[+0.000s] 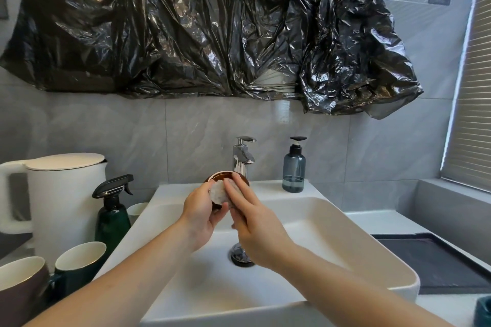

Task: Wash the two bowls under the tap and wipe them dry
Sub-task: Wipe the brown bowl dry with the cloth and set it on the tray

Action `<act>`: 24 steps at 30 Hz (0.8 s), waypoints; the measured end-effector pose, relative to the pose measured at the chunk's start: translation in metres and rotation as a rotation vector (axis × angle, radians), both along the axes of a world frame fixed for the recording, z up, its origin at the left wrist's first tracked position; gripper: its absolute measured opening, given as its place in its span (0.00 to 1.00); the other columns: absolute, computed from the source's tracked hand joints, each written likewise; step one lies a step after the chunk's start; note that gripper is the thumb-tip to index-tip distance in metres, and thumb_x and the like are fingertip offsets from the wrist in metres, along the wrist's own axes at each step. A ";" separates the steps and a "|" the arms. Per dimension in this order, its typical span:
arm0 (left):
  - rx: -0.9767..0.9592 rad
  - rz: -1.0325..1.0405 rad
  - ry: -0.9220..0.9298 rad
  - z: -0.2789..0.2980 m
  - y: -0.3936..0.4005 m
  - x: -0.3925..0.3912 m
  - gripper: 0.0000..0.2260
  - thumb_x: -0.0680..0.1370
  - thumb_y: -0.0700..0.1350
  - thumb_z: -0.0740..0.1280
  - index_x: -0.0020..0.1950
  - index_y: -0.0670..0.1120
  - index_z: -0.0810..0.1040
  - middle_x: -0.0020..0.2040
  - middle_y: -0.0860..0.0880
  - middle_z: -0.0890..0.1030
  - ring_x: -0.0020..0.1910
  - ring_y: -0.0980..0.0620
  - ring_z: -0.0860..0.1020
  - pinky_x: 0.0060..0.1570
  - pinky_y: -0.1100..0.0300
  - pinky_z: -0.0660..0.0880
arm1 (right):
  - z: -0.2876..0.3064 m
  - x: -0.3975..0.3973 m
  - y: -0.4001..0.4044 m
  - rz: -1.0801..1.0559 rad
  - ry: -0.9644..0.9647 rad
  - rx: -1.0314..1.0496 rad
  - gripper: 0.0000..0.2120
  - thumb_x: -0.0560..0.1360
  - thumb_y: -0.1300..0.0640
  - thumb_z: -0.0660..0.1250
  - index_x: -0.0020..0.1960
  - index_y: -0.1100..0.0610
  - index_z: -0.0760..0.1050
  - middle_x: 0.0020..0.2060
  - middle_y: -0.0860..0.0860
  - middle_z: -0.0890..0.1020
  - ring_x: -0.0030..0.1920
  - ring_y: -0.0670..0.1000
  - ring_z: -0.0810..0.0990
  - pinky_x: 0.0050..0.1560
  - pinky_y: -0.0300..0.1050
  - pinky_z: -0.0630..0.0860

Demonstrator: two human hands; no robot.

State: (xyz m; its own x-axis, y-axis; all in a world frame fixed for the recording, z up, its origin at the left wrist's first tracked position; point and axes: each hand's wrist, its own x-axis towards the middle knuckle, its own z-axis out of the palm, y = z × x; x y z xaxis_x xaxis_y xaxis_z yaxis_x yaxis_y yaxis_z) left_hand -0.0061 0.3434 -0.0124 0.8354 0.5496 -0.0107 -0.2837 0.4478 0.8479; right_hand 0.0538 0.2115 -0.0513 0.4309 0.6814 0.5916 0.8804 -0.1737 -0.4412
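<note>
Bowl: small brown glazed bowl with a pale rim, held tilted above the back edge of the white rectangular ceramic basin, just in front of the tap, centre of the frame.
Left hand: left hand curls round the bowl's lower side, thumb on the near edge, gripping it.
Right hand: right hand has fingers nearly straight, pressing a white crumpled wad of paper or cloth against the bowl's outer wall; whether the thumb pinches the wad cannot be told.
Tap: chrome single-lever tap stands behind the bowl; no stream of water is visible.
Drain: chrome plug sits low in the basin, partly hidden by the right wrist.
Soap: blue-grey translucent pump bottle stands on the basin's back ledge, right of the tap.
Left of frame: white electric kettle, dark green spray bottle with a black trigger, dark green mug and brown mug, both white inside.
Right of frame: dark ribbed mat lies on the pale bench.
Wall: crumpled black plastic sheet covers the upper frame.
</note>
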 end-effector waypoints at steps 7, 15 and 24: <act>0.098 -0.067 0.067 0.000 -0.003 -0.001 0.14 0.87 0.45 0.61 0.64 0.41 0.83 0.46 0.47 0.85 0.33 0.56 0.81 0.20 0.68 0.68 | 0.004 0.002 -0.005 -0.119 0.026 0.044 0.24 0.87 0.48 0.52 0.80 0.32 0.54 0.81 0.30 0.49 0.71 0.48 0.74 0.60 0.54 0.79; 0.295 -0.114 0.164 -0.004 -0.008 -0.005 0.11 0.86 0.46 0.62 0.60 0.44 0.82 0.41 0.47 0.82 0.33 0.54 0.75 0.21 0.65 0.61 | 0.001 0.020 -0.008 -0.079 0.489 0.316 0.20 0.86 0.43 0.51 0.77 0.31 0.62 0.69 0.47 0.77 0.49 0.51 0.81 0.33 0.38 0.78; 0.885 -0.195 0.172 -0.015 -0.023 -0.011 0.14 0.84 0.39 0.64 0.66 0.54 0.73 0.53 0.43 0.82 0.38 0.53 0.82 0.18 0.59 0.71 | 0.002 0.030 -0.016 -0.181 0.415 0.260 0.17 0.84 0.47 0.53 0.56 0.45 0.81 0.53 0.45 0.84 0.57 0.47 0.80 0.65 0.56 0.75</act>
